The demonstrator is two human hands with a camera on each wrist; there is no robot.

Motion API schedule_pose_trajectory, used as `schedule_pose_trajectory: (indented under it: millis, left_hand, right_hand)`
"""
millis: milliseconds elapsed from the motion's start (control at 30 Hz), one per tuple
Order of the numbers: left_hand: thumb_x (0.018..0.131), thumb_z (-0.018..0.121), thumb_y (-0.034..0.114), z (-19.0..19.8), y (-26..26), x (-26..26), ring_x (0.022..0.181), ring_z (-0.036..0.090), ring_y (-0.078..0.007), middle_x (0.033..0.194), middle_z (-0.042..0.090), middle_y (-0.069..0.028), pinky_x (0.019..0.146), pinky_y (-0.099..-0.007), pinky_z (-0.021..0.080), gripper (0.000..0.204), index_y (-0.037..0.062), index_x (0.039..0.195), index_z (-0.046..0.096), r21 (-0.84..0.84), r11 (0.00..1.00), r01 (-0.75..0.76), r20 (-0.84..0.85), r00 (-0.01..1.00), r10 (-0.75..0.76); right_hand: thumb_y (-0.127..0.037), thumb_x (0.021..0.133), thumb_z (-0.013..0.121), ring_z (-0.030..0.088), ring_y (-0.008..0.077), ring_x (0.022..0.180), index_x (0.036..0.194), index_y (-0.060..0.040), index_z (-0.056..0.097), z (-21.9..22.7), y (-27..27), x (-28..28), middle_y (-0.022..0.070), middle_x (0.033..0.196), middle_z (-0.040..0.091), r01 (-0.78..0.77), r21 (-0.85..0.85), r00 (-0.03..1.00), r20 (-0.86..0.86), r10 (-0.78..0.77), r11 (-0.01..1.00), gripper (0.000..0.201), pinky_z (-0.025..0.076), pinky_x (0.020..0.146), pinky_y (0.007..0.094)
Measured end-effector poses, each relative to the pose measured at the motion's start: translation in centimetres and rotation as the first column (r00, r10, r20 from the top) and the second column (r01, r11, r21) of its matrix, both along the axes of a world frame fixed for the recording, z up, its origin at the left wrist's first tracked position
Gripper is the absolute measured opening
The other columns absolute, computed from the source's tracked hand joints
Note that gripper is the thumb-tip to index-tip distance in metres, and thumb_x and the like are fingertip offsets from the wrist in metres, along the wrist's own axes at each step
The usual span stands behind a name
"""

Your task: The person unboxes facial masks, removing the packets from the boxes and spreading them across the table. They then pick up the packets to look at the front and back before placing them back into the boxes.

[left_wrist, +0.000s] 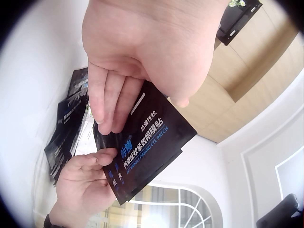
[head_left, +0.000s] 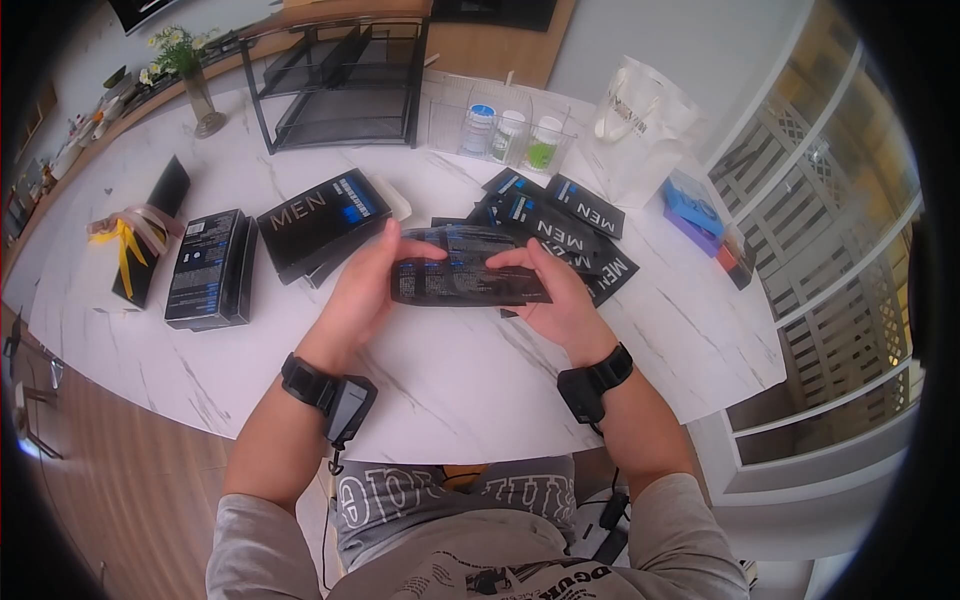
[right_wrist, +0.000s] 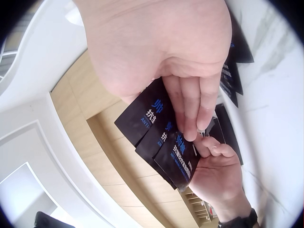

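Grey T-shirt fabric (head_left: 400, 562) lies nearest the head camera, at six o'clock. Above the white marbled table (head_left: 450, 400), at the middle of that view, the person grasps several overlapping black sachets (head_left: 470, 275). The left hand (head_left: 365, 285) grips their nine o'clock end and the right hand (head_left: 560, 305) their three o'clock end, each with its thumb on top and fingers beneath. The left wrist view shows "EYE PATCH" in blue on one sachet.

Around the held sachets, a loose pile of black "MEN" packets (head_left: 563, 235) spreads just beyond the right hand, between two and three o'clock. A black "MEN" carton (head_left: 325, 215), its flap raised, lies near the left hand, between nine and ten; dark boxes (head_left: 205, 270) stand at nine.
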State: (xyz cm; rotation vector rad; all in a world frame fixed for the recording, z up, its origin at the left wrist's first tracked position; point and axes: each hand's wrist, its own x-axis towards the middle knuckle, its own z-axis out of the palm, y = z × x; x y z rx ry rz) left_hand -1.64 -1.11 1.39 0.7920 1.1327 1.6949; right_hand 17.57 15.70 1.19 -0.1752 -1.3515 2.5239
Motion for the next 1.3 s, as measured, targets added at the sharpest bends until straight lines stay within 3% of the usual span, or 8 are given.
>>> schedule_pose_trajectory:
  millis: [267,333,467,567,800,1033,1133,1300]
  left_hand:
    - [0.106,0.025,0.052,-0.1,0.0,0.0,0.094,0.066,-0.0173,0.102,0.068,-0.0121,0.089,-0.0315,0.052,0.069,-0.0037,0.107,0.067,-0.004,1.000,-0.003,-0.023,1.000,0.003]
    - [0.106,0.025,0.051,0.2,-0.1,0.2,0.094,0.066,-0.0167,0.102,0.068,-0.0118,0.089,-0.0311,0.053,0.069,-0.0032,0.106,0.068,-0.014,1.000,-0.003,-0.037,0.999,0.003]
    - [0.106,0.032,0.047,0.0,-0.2,0.1,0.092,0.067,-0.0160,0.101,0.068,-0.0110,0.086,-0.0297,0.054,0.061,-0.0016,0.105,0.068,0.006,1.000,-0.001,-0.113,0.994,0.001]
    - [0.106,0.042,0.037,-0.3,-0.3,0.0,0.092,0.066,-0.0150,0.102,0.068,-0.0097,0.084,-0.0285,0.054,0.046,-0.0010,0.104,0.068,0.002,1.000,0.010,-0.181,0.983,-0.010]
    - [0.101,0.053,0.017,-0.1,-0.5,0.1,0.100,0.063,-0.0123,0.106,0.068,-0.0056,0.090,-0.0270,0.050,0.024,-0.0003,0.109,0.067,-0.047,0.997,0.066,-0.222,0.972,-0.075]
    - [0.098,0.052,0.004,-0.1,-0.3,0.3,0.111,0.059,-0.0135,0.125,0.061,-0.0097,0.099,-0.0291,0.045,0.031,0.0028,0.129,0.059,-0.010,0.992,0.126,-0.400,0.909,-0.119]
    - [0.096,0.052,-0.003,0.7,0.0,2.4,0.114,0.058,-0.0142,0.132,0.056,-0.0112,0.101,-0.0302,0.045,0.046,0.0048,0.141,0.047,0.246,0.959,-0.143,-0.139,0.974,0.181]
    - [0.096,0.054,-0.003,-0.1,0.3,1.0,0.113,0.059,-0.0136,0.129,0.060,-0.0097,0.098,-0.0299,0.047,0.049,0.0032,0.142,0.043,0.139,0.990,0.007,-0.064,0.998,0.002]
  right_hand:
    - [-0.038,0.107,0.038,0.066,0.0195,0.100,0.115,0.0040,0.062,0.0,-0.1,0.0,0.0138,0.110,0.067,0.023,0.042,0.999,0.032,-0.025,0.999,0.049,0.052,0.090,0.0311]
    - [-0.031,0.106,0.043,0.065,0.0169,0.100,0.115,0.0031,0.063,0.6,-0.4,0.2,0.0112,0.110,0.066,0.077,0.343,0.997,-0.023,-0.073,0.936,0.040,0.052,0.089,0.0293]
    - [-0.013,0.101,0.053,0.063,0.0119,0.099,0.114,0.0020,0.064,0.0,-0.4,0.0,0.0065,0.109,0.065,0.036,0.264,0.991,0.114,-0.068,0.964,0.022,0.053,0.088,0.0267]
    - [-0.004,0.097,0.058,0.062,0.0105,0.098,0.113,0.0022,0.064,0.1,-0.6,-0.1,0.0055,0.110,0.065,-0.003,0.381,0.982,0.174,-0.068,0.925,0.019,0.052,0.088,0.0263]
    - [-0.003,0.094,0.060,0.059,0.0125,0.105,0.117,-0.0027,0.065,0.2,-1.1,-0.3,0.0052,0.114,0.066,0.119,0.761,0.961,0.074,-0.268,0.637,0.024,0.046,0.093,0.0268]
    - [-0.002,0.093,0.059,0.058,0.0153,0.112,0.119,-0.0026,0.064,0.0,-1.2,-0.5,0.0067,0.118,0.065,0.271,0.777,0.928,-0.053,-0.370,0.568,0.026,0.043,0.099,0.0285]
    - [-0.001,0.092,0.060,0.055,0.0171,0.118,0.125,-0.0029,0.059,0.2,-1.2,-0.5,0.0083,0.125,0.061,0.332,0.774,0.906,-0.103,-0.410,0.539,0.034,0.040,0.104,0.0296]
    - [0.003,0.089,0.061,0.045,0.0191,0.131,0.147,-0.0025,0.034,-0.3,-1.8,-1.4,0.0131,0.141,0.049,0.589,0.648,0.790,-0.338,-0.511,0.483,0.063,0.032,0.111,0.0314]
